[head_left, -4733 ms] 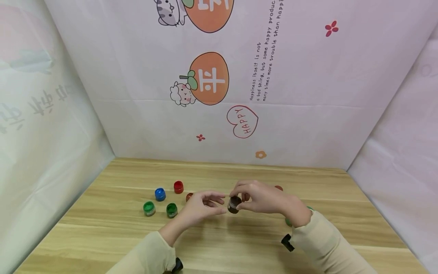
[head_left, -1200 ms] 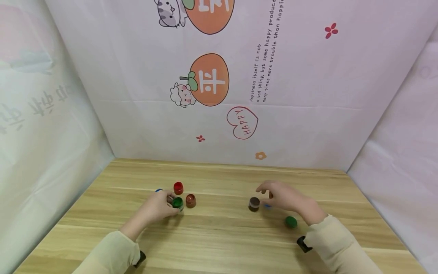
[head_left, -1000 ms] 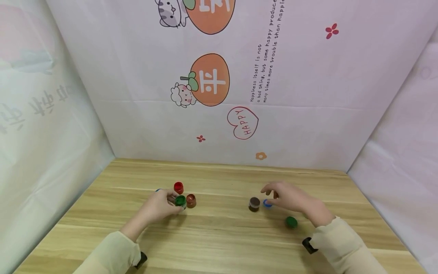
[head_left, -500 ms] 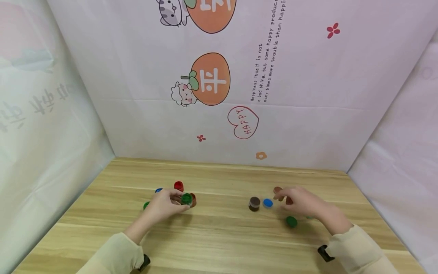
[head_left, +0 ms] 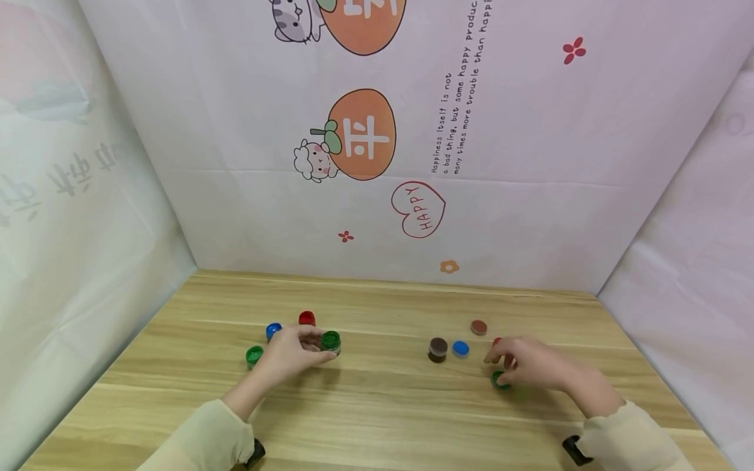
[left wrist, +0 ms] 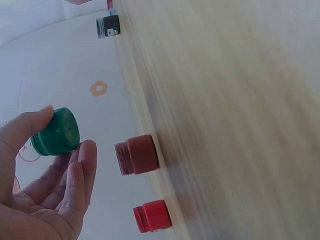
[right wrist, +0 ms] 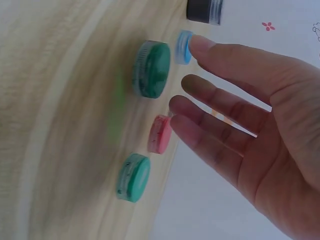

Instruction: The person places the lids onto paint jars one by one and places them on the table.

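Note:
My left hand (head_left: 288, 356) pinches an uncapped dark green paint jar (head_left: 331, 342) between thumb and fingertips. In the left wrist view this green jar (left wrist: 59, 132) is off the table. My right hand (head_left: 533, 363) hovers at the right with fingers parted, holding nothing. Right by its thumb and fingertips lies a dark green lid (right wrist: 152, 70). A red lid (right wrist: 160, 134) and a lighter green lid (right wrist: 134, 177) are close by. Under the left hand, the reddish-brown paint jar (left wrist: 137, 155) is hidden in the head view.
A dark brown jar with its lid on (head_left: 438, 350) stands beside a blue lid (head_left: 461, 348). Farther back lies a brown lid (head_left: 479, 327). Open red (head_left: 307, 318), blue and light green (head_left: 254, 356) paint jars stand around my left hand on the wooden table (head_left: 377, 418).
The brown jar was put down with its lid on. My left hand took hold of the dark green jar and brought it up and right. My right hand moved right, over to the dark green lid.

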Action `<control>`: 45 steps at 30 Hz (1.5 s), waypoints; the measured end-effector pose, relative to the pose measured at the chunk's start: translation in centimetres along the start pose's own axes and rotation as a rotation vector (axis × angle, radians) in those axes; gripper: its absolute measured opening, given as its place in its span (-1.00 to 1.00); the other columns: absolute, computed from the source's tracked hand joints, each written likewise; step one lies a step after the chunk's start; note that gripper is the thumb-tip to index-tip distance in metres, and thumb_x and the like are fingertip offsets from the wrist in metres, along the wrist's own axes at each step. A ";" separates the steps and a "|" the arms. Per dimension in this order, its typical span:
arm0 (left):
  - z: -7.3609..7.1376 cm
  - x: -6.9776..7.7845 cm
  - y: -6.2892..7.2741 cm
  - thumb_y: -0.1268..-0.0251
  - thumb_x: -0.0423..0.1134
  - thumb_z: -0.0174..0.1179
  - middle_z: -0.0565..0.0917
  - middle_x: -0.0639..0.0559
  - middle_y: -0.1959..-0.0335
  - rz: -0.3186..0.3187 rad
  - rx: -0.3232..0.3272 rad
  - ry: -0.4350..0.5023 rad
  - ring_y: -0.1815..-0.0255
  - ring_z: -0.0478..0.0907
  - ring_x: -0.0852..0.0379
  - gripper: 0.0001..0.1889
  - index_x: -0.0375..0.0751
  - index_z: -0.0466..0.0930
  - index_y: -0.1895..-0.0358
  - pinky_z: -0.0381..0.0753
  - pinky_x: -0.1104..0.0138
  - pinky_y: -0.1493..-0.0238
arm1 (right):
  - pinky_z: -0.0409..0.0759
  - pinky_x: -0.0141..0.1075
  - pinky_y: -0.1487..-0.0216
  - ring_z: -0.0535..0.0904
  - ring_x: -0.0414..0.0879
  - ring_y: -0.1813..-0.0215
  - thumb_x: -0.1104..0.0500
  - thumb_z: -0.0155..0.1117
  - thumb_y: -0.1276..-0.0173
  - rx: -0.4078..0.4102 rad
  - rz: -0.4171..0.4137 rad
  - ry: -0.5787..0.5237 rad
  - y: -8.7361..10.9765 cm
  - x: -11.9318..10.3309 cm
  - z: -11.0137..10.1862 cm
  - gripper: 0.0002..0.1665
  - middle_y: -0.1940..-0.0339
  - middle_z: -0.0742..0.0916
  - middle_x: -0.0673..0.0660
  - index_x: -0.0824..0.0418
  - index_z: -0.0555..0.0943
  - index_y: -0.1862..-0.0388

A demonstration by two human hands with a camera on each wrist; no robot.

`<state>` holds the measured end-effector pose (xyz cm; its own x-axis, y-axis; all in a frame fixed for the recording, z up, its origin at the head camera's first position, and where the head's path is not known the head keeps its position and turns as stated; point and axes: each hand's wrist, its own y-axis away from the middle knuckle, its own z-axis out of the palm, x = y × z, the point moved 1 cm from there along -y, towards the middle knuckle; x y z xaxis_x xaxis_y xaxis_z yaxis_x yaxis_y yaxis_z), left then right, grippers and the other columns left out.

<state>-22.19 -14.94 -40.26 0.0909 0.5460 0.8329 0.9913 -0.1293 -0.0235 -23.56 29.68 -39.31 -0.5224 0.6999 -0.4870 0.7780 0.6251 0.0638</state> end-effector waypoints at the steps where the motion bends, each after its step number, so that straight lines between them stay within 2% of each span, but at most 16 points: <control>1: 0.1 0.0 0.0 -0.11 -0.17 0.58 0.72 0.03 0.23 0.001 0.000 0.003 0.22 0.66 0.13 -0.51 -0.34 0.70 -0.07 0.69 0.19 0.14 | 0.66 -0.28 0.23 0.63 -0.13 0.19 0.28 0.58 -0.17 -0.011 0.010 -0.011 0.1 0.1 0.1 -0.66 0.08 0.76 0.07 0.23 0.75 0.05; 8: 0.5 0.0 -0.1 -0.10 -0.20 0.57 0.72 0.04 0.24 0.026 0.009 -0.005 0.23 0.66 0.14 -0.54 -0.34 0.72 -0.05 0.69 0.19 0.15 | 0.65 -0.27 0.20 0.60 -0.14 0.18 0.32 0.63 -0.09 -0.042 0.057 -0.022 0.5 0.5 0.8 -0.61 0.10 0.71 -0.01 0.17 0.76 0.07; 19: 0.8 0.2 -0.3 -0.09 -0.20 0.58 0.72 0.04 0.28 0.057 -0.013 0.011 0.29 0.64 0.15 -0.56 -0.34 0.73 -0.01 0.67 0.26 0.20 | 0.65 -0.25 0.21 0.56 -0.19 0.21 0.42 0.58 -0.08 -0.034 0.003 0.015 0.6 0.5 1.1 -0.62 0.16 0.67 -0.05 0.22 0.76 0.10; 27: 1.4 0.3 -0.5 -0.12 -0.23 0.57 0.72 0.03 0.27 0.095 -0.051 0.039 0.27 0.64 0.14 -0.59 -0.33 0.74 -0.02 0.68 0.29 0.19 | 0.66 -0.27 0.20 0.60 -0.17 0.19 0.39 0.59 -0.11 -0.025 -0.009 0.012 0.6 0.7 1.2 -0.66 0.15 0.68 -0.04 0.21 0.76 0.11; 34: 2.2 0.5 -0.6 -0.09 -0.23 0.57 0.72 0.05 0.28 0.091 -0.063 0.038 0.27 0.65 0.16 -0.59 -0.33 0.74 0.00 0.68 0.28 0.18 | 0.65 -0.27 0.20 0.59 -0.16 0.17 0.40 0.56 -0.14 -0.019 0.010 0.013 0.5 0.4 0.9 -0.65 0.10 0.70 -0.01 0.20 0.76 0.07; 40: 2.7 0.6 -0.8 -0.08 -0.25 0.57 0.73 0.04 0.28 0.100 -0.067 0.064 0.28 0.65 0.15 -0.59 -0.35 0.74 0.01 0.68 0.28 0.18 | 0.60 -0.31 0.26 0.53 -0.23 0.22 0.35 0.55 -0.16 -0.006 -0.021 0.048 0.1 -0.4 0.4 -0.64 0.15 0.66 -0.05 0.26 0.76 0.02; 45: 3.1 0.8 -0.9 -0.10 -0.22 0.57 0.74 0.05 0.27 0.103 -0.080 0.055 0.27 0.65 0.16 -0.59 -0.34 0.74 0.00 0.68 0.27 0.16 | 0.63 -0.29 0.22 0.55 -0.24 0.20 0.33 0.55 -0.18 0.008 -0.052 0.067 -0.4 -1.0 0.1 -0.64 0.08 0.68 0.01 0.27 0.75 0.00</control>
<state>-22.68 -11.78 -41.29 0.1841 0.4801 0.8577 0.9661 -0.2491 -0.0679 -23.26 28.69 -38.90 -0.5841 0.6886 -0.4297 0.7520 0.6584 0.0328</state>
